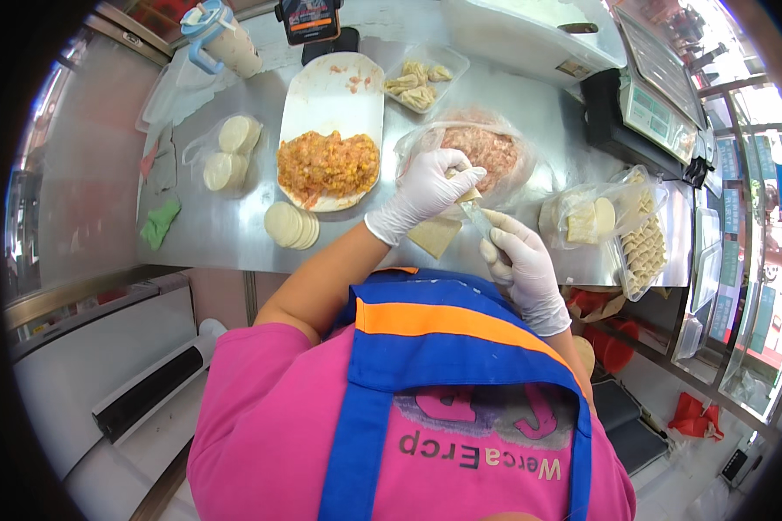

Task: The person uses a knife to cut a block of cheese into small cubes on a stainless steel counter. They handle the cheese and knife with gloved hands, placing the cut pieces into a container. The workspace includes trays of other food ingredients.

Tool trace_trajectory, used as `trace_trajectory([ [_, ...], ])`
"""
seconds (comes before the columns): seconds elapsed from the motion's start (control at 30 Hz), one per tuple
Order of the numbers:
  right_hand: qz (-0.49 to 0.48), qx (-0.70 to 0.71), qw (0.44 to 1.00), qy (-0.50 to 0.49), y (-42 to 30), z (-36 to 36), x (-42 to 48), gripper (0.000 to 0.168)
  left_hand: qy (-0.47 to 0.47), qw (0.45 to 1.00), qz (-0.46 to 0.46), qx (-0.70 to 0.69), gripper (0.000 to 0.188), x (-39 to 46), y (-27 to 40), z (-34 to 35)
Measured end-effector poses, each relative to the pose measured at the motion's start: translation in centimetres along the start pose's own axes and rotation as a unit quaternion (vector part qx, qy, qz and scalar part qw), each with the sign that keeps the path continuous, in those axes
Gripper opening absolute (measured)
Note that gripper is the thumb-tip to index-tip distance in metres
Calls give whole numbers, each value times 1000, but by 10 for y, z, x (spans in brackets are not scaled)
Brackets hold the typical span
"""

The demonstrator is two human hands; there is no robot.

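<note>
White gloves cover both my hands. My left hand (435, 183) pinches a small dough wrapper (470, 195), partly hidden by the fingers. In my right hand (520, 264) is a flat, pale spreading stick (477, 219), its tip at the wrapper. Just beyond my hands, ground raw meat (479, 148) sits in an opened clear plastic bag (524, 170). A stack of square wrappers (435, 237) lies on the metal table below my left hand. Left of it are round wrappers (290, 225) and a white tray (329, 98) holding a meat and corn filling (328, 164).
Folded dumplings (418, 84) fill a clear box at the back; more dumplings (644, 254) sit in a tray at right, beside bagged wrappers (581, 220). A scale (658, 116), a plastic bin (534, 39), a tumbler (225, 42) and a phone (309, 21) edge the table. Bagged round wrappers (231, 153) stand left.
</note>
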State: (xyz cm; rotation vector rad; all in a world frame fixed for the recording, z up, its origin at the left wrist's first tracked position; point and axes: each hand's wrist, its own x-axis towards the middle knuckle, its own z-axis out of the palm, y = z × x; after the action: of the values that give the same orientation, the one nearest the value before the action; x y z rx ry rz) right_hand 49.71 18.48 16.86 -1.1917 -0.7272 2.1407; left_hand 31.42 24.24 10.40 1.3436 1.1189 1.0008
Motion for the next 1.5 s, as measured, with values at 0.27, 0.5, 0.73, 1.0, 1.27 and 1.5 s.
trace_trajectory([
  [0.27,-46,-32,998,33,4,9,9,36,23,900,-140,-412,13,-2,-3,17],
  [0.5,-81,-149,984,57,8,4,27,38,-27,884,-172,-434,10,21,-4,0],
  [0.73,-47,-256,963,63,23,-33,23,34,180,969,-69,-156,29,101,-54,-71],
  [1.0,-62,-267,955,111,26,-51,15,35,354,743,284,492,36,145,-58,-88],
  [1.27,-95,-192,963,161,40,-83,1,27,24,971,138,196,11,-23,-54,-33],
  [1.5,-351,-561,739,126,47,-74,47,28,-123,885,138,428,11,-67,-105,12],
])
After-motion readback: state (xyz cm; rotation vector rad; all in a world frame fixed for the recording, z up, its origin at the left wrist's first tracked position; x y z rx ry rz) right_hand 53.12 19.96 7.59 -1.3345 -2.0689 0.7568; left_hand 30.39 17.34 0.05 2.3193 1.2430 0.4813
